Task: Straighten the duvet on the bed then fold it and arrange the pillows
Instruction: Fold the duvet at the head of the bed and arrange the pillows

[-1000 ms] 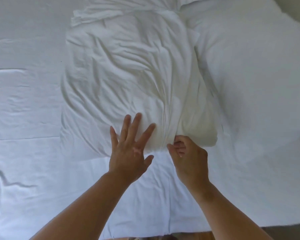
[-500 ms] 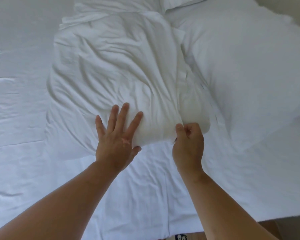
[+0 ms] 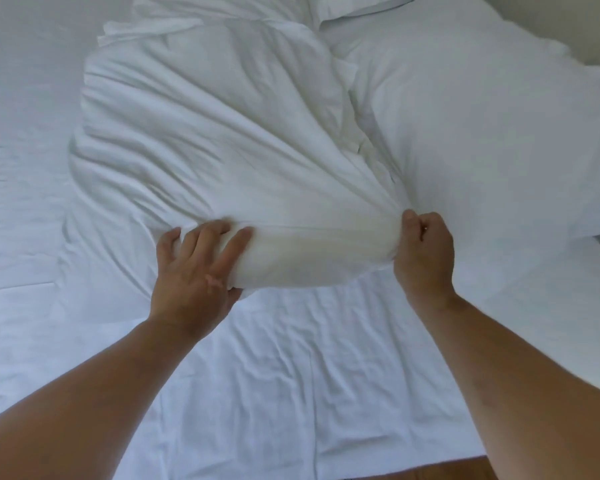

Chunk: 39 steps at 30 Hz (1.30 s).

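Note:
A crumpled white pillow [image 3: 222, 133] lies in the middle of the bed. My left hand [image 3: 198, 268] grips its near edge, fingers on top and thumb underneath. My right hand [image 3: 423, 251] holds the bunched near right corner of the same pillow in a fist. The near edge is lifted a little off the white cover [image 3: 274, 375] spread over the bed. A second, smoother white pillow [image 3: 482, 133] lies right beside it, touching its right side.
Part of a third pillow [image 3: 361, 5] shows at the top edge. Folded white fabric [image 3: 146, 26] lies behind the crumpled pillow. The bed's near edge and a strip of wooden floor [image 3: 447, 471] are at the bottom right.
My left hand went from lying flat on the pillow to gripping its near edge. My right hand moved right, pulling the corner, and the pillow's near edge has stretched out and lifted.

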Tool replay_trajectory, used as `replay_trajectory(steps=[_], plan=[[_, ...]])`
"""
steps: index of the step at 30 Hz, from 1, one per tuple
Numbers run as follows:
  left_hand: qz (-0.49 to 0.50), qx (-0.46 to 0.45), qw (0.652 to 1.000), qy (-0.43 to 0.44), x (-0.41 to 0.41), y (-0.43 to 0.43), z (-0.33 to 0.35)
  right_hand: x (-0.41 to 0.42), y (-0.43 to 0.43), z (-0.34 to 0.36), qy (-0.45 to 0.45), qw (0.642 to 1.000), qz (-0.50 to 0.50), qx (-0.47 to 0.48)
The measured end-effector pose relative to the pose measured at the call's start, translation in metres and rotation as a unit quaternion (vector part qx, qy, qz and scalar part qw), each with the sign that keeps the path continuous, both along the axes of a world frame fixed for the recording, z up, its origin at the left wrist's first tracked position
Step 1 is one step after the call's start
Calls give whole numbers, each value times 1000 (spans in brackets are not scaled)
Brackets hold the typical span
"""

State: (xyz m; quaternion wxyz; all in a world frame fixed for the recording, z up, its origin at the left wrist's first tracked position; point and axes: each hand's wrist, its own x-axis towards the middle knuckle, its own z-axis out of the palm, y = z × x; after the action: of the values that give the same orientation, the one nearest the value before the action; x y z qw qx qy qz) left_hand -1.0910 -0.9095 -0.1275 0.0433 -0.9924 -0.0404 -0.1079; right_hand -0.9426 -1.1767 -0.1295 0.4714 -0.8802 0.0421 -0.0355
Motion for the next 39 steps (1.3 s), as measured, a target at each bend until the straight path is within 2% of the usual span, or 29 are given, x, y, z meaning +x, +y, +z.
replay_trajectory(steps=[2,5,10,14,19,21,24,27,28,30,31,33,36,38,39], plan=[[-15,20,999,25,-8,10,4,-22,-2,-7,37,998,17,48],[-33,59,996,50,-11,17,6,-49,4,-9,84,992,96,4],[-49,49,998,-1,3,28,5,-16,13,-6,-21,995,94,-29],[-97,32,995,-10,2,55,-1,22,-9,2,-48,986,138,-81],[-136,-49,986,83,-7,74,14,20,-8,19,-7,980,195,-35],[-140,-128,974,124,-1,79,33,30,4,44,0,980,198,-33],[-151,-200,965,84,33,75,58,69,48,78,38,968,232,-83],[-83,-147,986,-1,84,60,62,111,89,73,180,955,202,-120],[-29,-133,991,8,100,56,60,119,98,64,230,950,184,-102],[81,-133,984,91,122,54,53,126,101,51,281,948,145,-39],[114,-133,976,132,125,56,45,130,97,51,275,950,140,-34],[134,-124,969,166,121,60,29,149,78,54,187,970,130,-80],[137,-97,966,199,110,58,13,179,52,54,63,990,53,-115],[147,-94,960,220,108,60,4,181,54,39,60,991,49,-112],[152,-99,957,226,109,63,2,178,57,33,77,993,53,-78]])
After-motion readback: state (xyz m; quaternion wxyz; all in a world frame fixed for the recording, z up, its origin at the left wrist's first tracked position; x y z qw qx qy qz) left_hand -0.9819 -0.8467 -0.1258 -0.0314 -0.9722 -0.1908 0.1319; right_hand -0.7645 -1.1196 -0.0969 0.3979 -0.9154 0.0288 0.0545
